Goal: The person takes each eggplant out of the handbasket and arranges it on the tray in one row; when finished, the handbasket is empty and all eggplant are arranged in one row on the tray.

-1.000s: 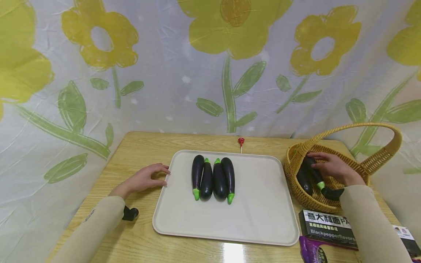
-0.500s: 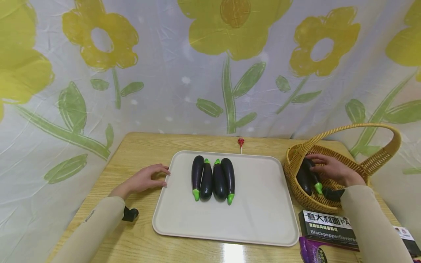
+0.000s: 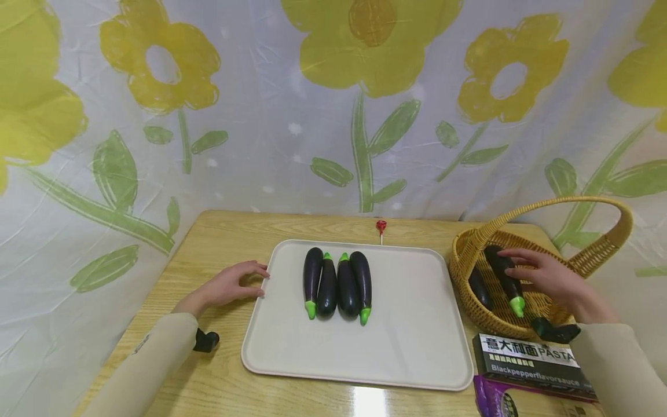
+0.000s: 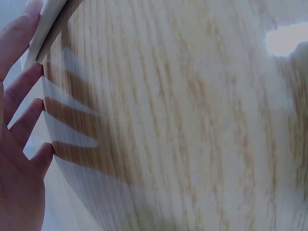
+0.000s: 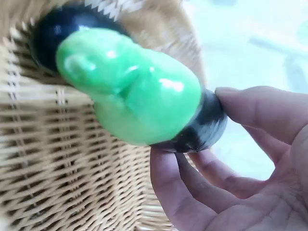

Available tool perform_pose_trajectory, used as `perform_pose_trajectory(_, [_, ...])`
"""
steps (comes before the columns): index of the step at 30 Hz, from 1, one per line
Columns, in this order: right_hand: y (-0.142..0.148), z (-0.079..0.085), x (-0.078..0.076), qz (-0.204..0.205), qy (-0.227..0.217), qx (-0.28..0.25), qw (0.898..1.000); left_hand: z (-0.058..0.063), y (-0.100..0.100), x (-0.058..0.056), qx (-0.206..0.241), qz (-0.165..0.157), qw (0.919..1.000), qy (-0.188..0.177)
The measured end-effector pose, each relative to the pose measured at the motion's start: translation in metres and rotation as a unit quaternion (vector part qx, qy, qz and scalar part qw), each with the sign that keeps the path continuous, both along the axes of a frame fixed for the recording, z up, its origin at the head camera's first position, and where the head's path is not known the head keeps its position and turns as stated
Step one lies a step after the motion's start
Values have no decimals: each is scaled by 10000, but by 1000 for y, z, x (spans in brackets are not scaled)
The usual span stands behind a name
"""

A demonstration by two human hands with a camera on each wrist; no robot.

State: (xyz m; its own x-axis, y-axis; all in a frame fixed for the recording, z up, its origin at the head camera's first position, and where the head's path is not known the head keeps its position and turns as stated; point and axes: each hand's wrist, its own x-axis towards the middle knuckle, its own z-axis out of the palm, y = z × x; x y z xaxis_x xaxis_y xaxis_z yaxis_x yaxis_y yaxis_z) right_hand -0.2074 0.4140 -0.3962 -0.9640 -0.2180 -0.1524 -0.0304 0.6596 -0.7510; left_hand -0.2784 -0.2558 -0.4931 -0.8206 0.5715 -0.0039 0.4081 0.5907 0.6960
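Note:
Inside the wicker basket (image 3: 476,301), my right hand (image 3: 554,281) grips an eggplant (image 3: 505,275) between thumb and fingers. Its bright green cap (image 5: 139,91) faces the right wrist camera. A second eggplant (image 3: 479,288) lies beside it in the basket. On the white tray (image 3: 411,341), several dark eggplants (image 3: 326,286) lie side by side, their green ends pointing different ways. My left hand (image 3: 229,284) is at the tray's left rim with its fingers spread; the left wrist view shows the fingers (image 4: 26,120) over the wood, near the tray's edge.
The basket's tall handle (image 3: 589,200) arches over the right hand. In front of the basket lie a black pasta sauce box (image 3: 531,362) and a purple packet (image 3: 490,397). A red lollipop (image 3: 381,227) lies behind the tray. A flowered cloth (image 3: 260,116) hangs behind the table.
My right hand has shifted rightward in the basket with the eggplant, which has moved away from the one beside it. The left hand and the eggplants on the tray have stayed put.

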Motion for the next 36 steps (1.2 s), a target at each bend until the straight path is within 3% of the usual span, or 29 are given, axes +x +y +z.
perform_pose_trajectory(6, [-8, 9, 34, -161, 372, 87, 9991, -1, -1, 0, 30, 17, 10000, -34])
perform_pose_trajectory(14, [-32, 15, 79, -630, 170, -75, 9978, 1, 0, 1, 36, -16, 10000, 37])
perform_pose_trajectory(17, [-43, 17, 91, -587, 208, -274, 9977, 0, 0, 2, 64, 10, 10000, 12])
perform_pose_trajectory(21, [-57, 20, 101, -190, 266, -798, 9963, 0, 0, 2, 83, 47, 10000, 8])
perform_pose_trajectory(28, [-94, 31, 102, 390, 225, -1028, 9937, -1, -1, 3, 38, 89, 9999, 77])
perform_pose_trajectory(36, [-129, 18, 74, 473, -85, -1166, 9920, 0, 1, 4, 74, 16, 9997, 220])
